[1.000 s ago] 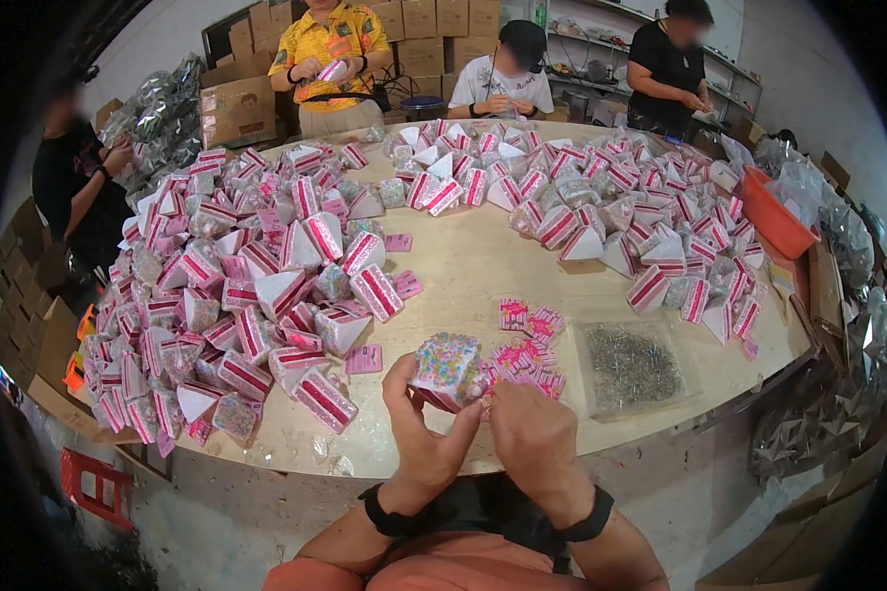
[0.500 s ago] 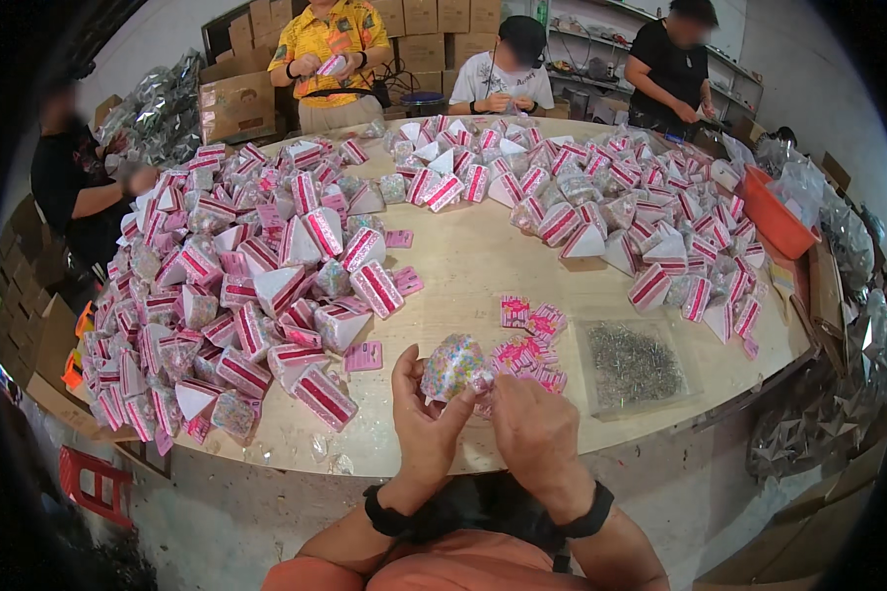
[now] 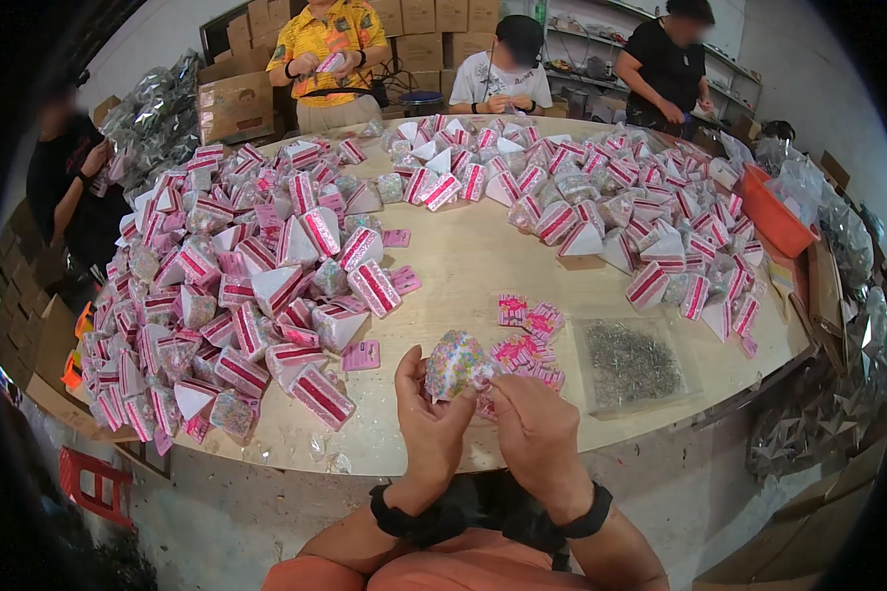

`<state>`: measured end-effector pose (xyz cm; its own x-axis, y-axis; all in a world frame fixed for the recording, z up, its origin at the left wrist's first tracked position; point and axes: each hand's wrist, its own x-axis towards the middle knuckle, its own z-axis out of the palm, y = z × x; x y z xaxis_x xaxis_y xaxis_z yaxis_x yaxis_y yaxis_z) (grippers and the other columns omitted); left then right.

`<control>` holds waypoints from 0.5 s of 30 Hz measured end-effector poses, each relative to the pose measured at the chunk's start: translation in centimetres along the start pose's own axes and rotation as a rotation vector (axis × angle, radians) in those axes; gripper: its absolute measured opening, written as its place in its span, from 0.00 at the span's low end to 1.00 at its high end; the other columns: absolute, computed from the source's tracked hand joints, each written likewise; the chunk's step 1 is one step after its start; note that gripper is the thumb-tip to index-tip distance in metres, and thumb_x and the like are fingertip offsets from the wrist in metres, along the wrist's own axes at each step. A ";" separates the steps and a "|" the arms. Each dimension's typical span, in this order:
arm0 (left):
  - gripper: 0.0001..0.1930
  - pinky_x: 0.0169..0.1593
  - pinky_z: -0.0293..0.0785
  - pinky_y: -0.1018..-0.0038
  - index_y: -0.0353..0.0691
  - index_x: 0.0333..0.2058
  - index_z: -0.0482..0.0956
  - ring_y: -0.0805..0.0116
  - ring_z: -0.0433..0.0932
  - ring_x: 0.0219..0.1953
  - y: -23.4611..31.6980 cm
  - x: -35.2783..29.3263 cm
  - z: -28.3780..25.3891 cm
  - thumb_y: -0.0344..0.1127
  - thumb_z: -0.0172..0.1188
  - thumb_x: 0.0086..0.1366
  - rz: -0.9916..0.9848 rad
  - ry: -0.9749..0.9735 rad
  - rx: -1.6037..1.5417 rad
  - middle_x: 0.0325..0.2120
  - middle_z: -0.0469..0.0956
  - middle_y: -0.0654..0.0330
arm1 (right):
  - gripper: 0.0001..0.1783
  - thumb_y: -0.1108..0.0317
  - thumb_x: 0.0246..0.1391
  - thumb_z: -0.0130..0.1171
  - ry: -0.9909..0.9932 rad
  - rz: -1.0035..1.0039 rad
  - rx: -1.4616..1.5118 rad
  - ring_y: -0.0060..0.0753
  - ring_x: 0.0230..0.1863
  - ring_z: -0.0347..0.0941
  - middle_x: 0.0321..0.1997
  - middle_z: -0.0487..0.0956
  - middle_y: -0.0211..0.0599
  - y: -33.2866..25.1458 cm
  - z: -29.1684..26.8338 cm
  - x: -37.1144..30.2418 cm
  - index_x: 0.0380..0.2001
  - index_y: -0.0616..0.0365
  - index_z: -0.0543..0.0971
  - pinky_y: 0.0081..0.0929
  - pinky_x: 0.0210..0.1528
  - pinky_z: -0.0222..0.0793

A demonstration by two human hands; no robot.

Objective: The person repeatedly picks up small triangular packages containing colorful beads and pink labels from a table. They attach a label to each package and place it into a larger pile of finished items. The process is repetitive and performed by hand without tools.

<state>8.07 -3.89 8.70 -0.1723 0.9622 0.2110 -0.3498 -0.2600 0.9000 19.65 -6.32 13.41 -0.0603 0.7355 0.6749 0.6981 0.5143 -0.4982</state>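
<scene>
My left hand (image 3: 431,419) is closed round a toy cake slice (image 3: 453,362) in clear wrapping, its sprinkle-covered side facing up. The fingers of my right hand (image 3: 534,428) are pinched at the wrapping's gathered right end, where a small pinkish bit shows between the two hands. What exactly lies under those fingertips is hidden. Just beyond my hands is a loose group of small pink printed cards (image 3: 527,350). Right of them lies a clear shallow tray (image 3: 688,386) holding many small metal pins or clips.
Wrapped cake-slice toys (image 3: 251,315) form a large heap on the left of the wooden table (image 3: 453,266), with another heap (image 3: 621,187) at the far right. An orange basin (image 3: 779,222) stands at the right edge. Several people work round the table. A red stool (image 3: 94,485) is at lower left.
My hands stay in nearly the same place, still holding the toy slice and its wrapping end. The person at the far left has drawn their hands back from the heap and raised them.
</scene>
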 end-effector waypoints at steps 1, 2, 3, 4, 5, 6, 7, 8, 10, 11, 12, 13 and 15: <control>0.36 0.54 0.67 0.72 0.29 0.60 0.50 0.66 0.66 0.51 0.0 0.0 0.0 0.22 0.60 0.56 -0.006 0.005 0.002 0.49 0.61 0.53 | 0.06 0.77 0.51 0.57 0.008 0.071 0.133 0.34 0.23 0.74 0.28 0.78 0.42 0.2 0.1 -0.1 0.34 0.66 0.78 0.27 0.24 0.69; 0.36 0.54 0.67 0.73 0.30 0.60 0.50 0.66 0.66 0.51 0.1 0.0 0.1 0.22 0.60 0.56 -0.016 0.008 -0.032 0.49 0.61 0.53 | 0.07 0.77 0.52 0.57 0.019 0.142 0.266 0.29 0.22 0.73 0.29 0.79 0.40 0.5 0.3 -0.4 0.35 0.66 0.78 0.25 0.23 0.68; 0.35 0.54 0.67 0.73 0.30 0.60 0.50 0.66 0.66 0.51 0.2 0.0 0.2 0.22 0.60 0.56 -0.027 0.011 -0.066 0.49 0.61 0.53 | 0.07 0.77 0.52 0.57 0.030 0.212 0.399 0.25 0.21 0.72 0.29 0.79 0.38 0.7 0.4 -0.5 0.36 0.66 0.79 0.23 0.21 0.67; 0.35 0.54 0.67 0.73 0.30 0.60 0.50 0.67 0.66 0.51 0.3 0.0 0.2 0.22 0.59 0.57 -0.037 0.014 -0.100 0.49 0.61 0.53 | 0.08 0.75 0.53 0.58 -0.020 0.365 0.575 0.22 0.20 0.70 0.29 0.79 0.36 0.8 0.0 -0.5 0.37 0.64 0.80 0.20 0.20 0.65; 0.35 0.54 0.67 0.73 0.30 0.60 0.51 0.67 0.66 0.51 0.4 0.0 0.2 0.22 0.59 0.57 -0.028 0.012 -0.087 0.49 0.61 0.53 | 0.08 0.73 0.54 0.58 -0.075 0.519 0.752 0.19 0.19 0.67 0.30 0.79 0.34 1.0 -0.5 -0.4 0.38 0.62 0.80 0.17 0.19 0.62; 0.35 0.54 0.67 0.73 0.30 0.60 0.51 0.67 0.66 0.51 0.5 0.0 0.1 0.21 0.59 0.57 -0.018 0.010 -0.075 0.49 0.61 0.53 | 0.09 0.71 0.54 0.59 -0.132 0.672 0.928 0.15 0.18 0.65 0.30 0.79 0.32 1.3 -0.9 -0.4 0.39 0.60 0.81 0.14 0.19 0.60; 0.35 0.55 0.66 0.73 0.30 0.60 0.51 0.67 0.65 0.51 0.6 -0.1 0.0 0.21 0.58 0.57 -0.009 0.008 -0.062 0.50 0.61 0.53 | 0.09 0.71 0.54 0.59 -0.152 0.630 0.973 0.13 0.18 0.64 0.30 0.79 0.30 1.5 -1.1 -0.3 0.39 0.60 0.81 0.13 0.18 0.59; 0.35 0.55 0.66 0.73 0.31 0.60 0.51 0.67 0.65 0.52 0.7 -0.1 0.2 0.21 0.58 0.56 -0.016 0.000 -0.075 0.50 0.61 0.53 | 0.09 0.71 0.54 0.59 -0.167 0.589 1.015 0.11 0.18 0.63 0.30 0.79 0.27 1.9 -1.2 -0.3 0.39 0.60 0.81 0.12 0.18 0.58; 0.35 0.56 0.66 0.72 0.31 0.60 0.51 0.67 0.65 0.52 1.1 -0.2 0.6 0.20 0.58 0.56 -0.032 -0.013 -0.101 0.50 0.61 0.53 | 0.09 0.72 0.53 0.59 -0.195 0.528 1.051 0.09 0.17 0.62 0.29 0.79 0.27 2.5 -1.2 -0.4 0.39 0.60 0.81 0.10 0.17 0.56; 0.35 0.56 0.65 0.72 0.31 0.60 0.51 0.67 0.65 0.52 1.0 -0.2 0.6 0.20 0.58 0.56 -0.039 -0.015 -0.111 0.50 0.61 0.53 | 0.09 0.72 0.53 0.59 -0.207 0.509 1.046 0.09 0.17 0.62 0.29 0.79 0.28 2.9 -1.0 -0.5 0.39 0.61 0.81 0.10 0.16 0.56; 0.35 0.56 0.65 0.72 0.31 0.60 0.51 0.67 0.65 0.53 0.8 -0.2 0.6 0.20 0.57 0.56 -0.047 -0.016 -0.121 0.50 0.61 0.54 | 0.09 0.72 0.53 0.60 -0.219 0.489 1.041 0.10 0.17 0.62 0.28 0.79 0.29 3.1 -0.9 -0.5 0.38 0.61 0.81 0.10 0.16 0.55; 0.34 0.56 0.65 0.72 0.31 0.60 0.51 0.67 0.65 0.53 0.7 -0.2 0.6 0.20 0.57 0.56 -0.054 -0.018 -0.132 0.50 0.61 0.54 | 0.09 0.71 0.54 0.59 -0.264 0.515 1.103 0.10 0.16 0.62 0.28 0.79 0.30 3.3 -1.2 -0.5 0.38 0.62 0.81 0.10 0.16 0.55; 0.34 0.56 0.65 0.72 0.31 0.60 0.51 0.67 0.65 0.53 0.6 -0.4 0.6 0.19 0.57 0.56 -0.043 -0.027 -0.160 0.50 0.61 0.54 | 0.09 0.71 0.54 0.59 -0.362 0.565 1.228 0.10 0.15 0.61 0.28 0.80 0.32 3.6 -1.6 -0.4 0.38 0.63 0.80 0.10 0.15 0.54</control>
<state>8.47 -4.34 9.38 -0.1305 0.9739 0.1858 -0.4989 -0.2265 0.8366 23.34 -5.46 12.18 -0.2938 0.9451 0.1429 -0.3621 0.0283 -0.9317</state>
